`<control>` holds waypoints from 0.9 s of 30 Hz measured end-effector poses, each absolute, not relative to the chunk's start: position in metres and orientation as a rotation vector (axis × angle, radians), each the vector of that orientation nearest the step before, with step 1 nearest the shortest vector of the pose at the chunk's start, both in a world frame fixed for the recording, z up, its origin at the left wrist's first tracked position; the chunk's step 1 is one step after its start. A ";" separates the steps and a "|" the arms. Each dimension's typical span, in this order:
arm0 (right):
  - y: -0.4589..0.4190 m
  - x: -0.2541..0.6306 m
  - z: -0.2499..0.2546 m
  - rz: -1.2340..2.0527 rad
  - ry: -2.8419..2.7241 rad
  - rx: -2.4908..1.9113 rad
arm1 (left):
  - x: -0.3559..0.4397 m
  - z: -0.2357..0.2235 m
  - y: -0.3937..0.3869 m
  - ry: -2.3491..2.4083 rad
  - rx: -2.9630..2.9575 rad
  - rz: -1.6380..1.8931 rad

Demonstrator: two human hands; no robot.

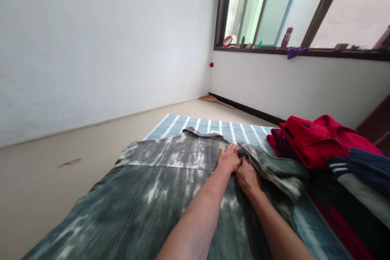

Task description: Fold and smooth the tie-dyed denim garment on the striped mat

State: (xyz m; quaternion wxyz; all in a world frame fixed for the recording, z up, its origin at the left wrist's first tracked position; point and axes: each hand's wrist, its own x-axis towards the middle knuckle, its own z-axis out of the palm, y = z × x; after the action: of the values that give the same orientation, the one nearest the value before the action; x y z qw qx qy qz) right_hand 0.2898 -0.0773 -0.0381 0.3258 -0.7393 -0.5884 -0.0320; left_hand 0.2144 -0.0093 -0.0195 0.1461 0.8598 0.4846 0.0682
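Note:
A grey-green, bleach-washed denim jacket lies back-up and spread flat on a blue-and-white striped mat. My left hand rests flat on the jacket near its right shoulder, fingers stretched out toward the collar. My right hand sits just beside it, touching it, with its fingers closed on the edge of the jacket's right sleeve, which is folded in over the mat.
A pile of clothes stands to the right: a red garment on top, dark navy ones beneath. Beige floor stretches to the left, up to the white wall. A broom lies in the far corner. Small bottles line the window sill.

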 end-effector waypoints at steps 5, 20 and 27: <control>-0.096 0.293 -0.031 -0.064 -1.682 -1.900 | 0.212 -0.020 -0.010 1.386 2.511 0.216; -0.212 0.350 -0.024 -0.756 -1.663 -1.622 | 0.216 -0.015 -0.002 1.421 2.507 0.208; -0.203 0.379 -0.040 -0.563 -1.475 -1.769 | 0.216 -0.009 -0.002 1.409 2.514 0.221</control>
State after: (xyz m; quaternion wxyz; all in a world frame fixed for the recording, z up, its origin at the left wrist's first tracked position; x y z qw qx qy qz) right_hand 0.3795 -0.2029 -0.0395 0.3758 -0.6914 -0.5766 -0.2199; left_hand 0.2163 -0.0019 -0.0095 0.1252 0.8630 0.4836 0.0759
